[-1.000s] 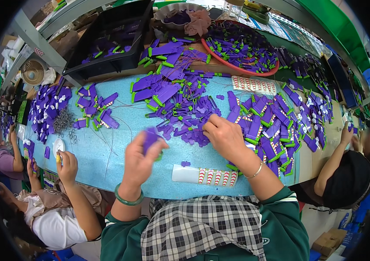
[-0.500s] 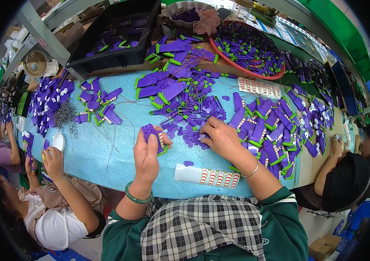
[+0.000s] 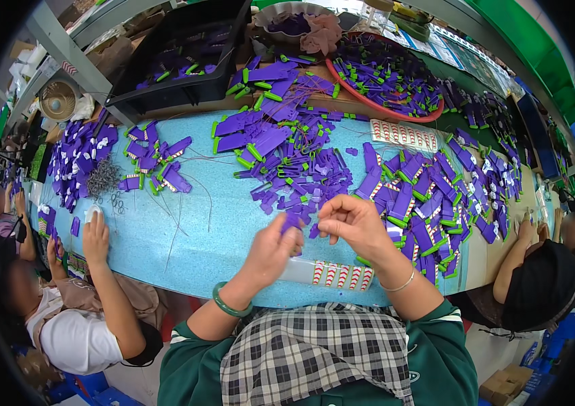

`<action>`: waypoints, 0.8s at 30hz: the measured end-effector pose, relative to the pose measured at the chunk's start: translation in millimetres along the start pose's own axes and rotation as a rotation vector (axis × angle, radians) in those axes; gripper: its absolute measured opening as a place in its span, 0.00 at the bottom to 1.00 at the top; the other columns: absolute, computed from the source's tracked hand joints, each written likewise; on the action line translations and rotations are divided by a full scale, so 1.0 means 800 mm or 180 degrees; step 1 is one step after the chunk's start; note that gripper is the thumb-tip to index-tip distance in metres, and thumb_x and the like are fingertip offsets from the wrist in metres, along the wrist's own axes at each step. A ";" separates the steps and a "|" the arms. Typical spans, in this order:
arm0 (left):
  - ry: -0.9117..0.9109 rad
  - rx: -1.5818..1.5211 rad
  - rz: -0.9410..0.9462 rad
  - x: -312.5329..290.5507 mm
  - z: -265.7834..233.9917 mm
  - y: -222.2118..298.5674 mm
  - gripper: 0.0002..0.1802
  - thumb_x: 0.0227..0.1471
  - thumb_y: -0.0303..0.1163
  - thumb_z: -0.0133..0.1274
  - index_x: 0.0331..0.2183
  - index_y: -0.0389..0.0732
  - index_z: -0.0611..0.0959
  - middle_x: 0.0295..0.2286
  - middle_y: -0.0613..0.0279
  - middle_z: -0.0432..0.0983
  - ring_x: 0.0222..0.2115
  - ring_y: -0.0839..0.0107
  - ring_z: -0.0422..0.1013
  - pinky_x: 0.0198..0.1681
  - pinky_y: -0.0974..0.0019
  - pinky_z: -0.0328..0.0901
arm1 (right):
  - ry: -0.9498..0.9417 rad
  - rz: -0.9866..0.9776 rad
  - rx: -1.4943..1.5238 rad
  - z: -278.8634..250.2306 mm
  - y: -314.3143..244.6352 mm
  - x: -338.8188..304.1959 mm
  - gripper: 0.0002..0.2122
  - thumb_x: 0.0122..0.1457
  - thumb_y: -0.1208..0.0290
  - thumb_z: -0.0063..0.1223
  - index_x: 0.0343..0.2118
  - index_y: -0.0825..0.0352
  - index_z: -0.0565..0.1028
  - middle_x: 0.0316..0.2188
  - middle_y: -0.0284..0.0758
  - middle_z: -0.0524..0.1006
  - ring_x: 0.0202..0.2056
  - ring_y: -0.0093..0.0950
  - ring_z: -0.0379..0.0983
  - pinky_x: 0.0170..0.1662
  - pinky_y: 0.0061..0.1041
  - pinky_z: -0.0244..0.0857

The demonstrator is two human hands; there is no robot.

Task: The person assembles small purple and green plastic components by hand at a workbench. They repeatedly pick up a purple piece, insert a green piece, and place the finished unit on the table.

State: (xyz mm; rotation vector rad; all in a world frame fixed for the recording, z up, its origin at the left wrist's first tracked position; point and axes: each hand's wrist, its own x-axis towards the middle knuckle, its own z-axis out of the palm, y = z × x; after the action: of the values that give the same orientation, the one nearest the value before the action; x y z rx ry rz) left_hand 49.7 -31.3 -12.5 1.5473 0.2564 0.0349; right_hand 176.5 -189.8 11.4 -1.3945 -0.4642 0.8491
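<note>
My left hand (image 3: 268, 252) is closed round a purple plastic part (image 3: 291, 222), mostly hidden by my fingers. Just to its right, my right hand (image 3: 356, 224) pinches a small purple plastic piece (image 3: 314, 231) between thumb and fingertips. The two hands are close together but apart, above the near side of the blue table. Beyond them lies a heap of small purple pieces (image 3: 301, 200), merging into purple and green parts (image 3: 267, 141). A strip of red-and-white arrow stickers (image 3: 341, 276) lies below my hands, its left end partly covered by my left hand.
Purple-green parts with striped stickers (image 3: 429, 203) are heaped at right. Another sticker strip (image 3: 404, 134) lies farther back. A black crate (image 3: 179, 95) and a red basin (image 3: 385, 105) stand at the back. Grey metal rings (image 3: 102, 178) lie left. Co-workers sit on both sides.
My left hand has moved right, toward my right hand, and turned over its purple part. My right hand has drawn back from the heap with a small purple piece.
</note>
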 end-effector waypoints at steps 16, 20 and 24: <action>-0.0305 0.1506 0.0817 -0.006 0.038 0.008 0.09 0.56 0.32 0.45 0.28 0.37 0.73 0.17 0.53 0.73 0.19 0.53 0.71 0.23 0.56 0.63 | 0.0314 -0.1136 -0.1411 0.014 0.014 -0.036 0.06 0.50 0.75 0.59 0.26 0.71 0.74 0.22 0.31 0.71 0.22 0.17 0.66 0.24 0.17 0.59; -0.0276 0.1208 0.0729 -0.006 0.043 0.007 0.09 0.56 0.32 0.45 0.28 0.37 0.73 0.15 0.57 0.74 0.18 0.55 0.72 0.22 0.57 0.64 | 0.0339 -0.0998 -0.1407 0.014 0.013 -0.040 0.05 0.51 0.75 0.59 0.26 0.70 0.74 0.22 0.31 0.71 0.22 0.18 0.66 0.24 0.17 0.60; -0.0553 0.1391 0.0625 0.002 0.044 0.013 0.10 0.55 0.35 0.47 0.30 0.37 0.74 0.19 0.54 0.75 0.22 0.55 0.73 0.25 0.57 0.65 | 0.0114 -0.0822 -0.1552 -0.008 0.009 -0.037 0.05 0.52 0.75 0.58 0.27 0.70 0.75 0.21 0.32 0.72 0.22 0.21 0.70 0.26 0.20 0.63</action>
State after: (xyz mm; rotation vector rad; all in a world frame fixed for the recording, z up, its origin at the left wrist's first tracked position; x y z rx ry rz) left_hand 59.5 -65.4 -2.2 1.9940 -0.0320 -0.0022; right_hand 161.0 -216.5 9.1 -1.7425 -0.8436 0.5151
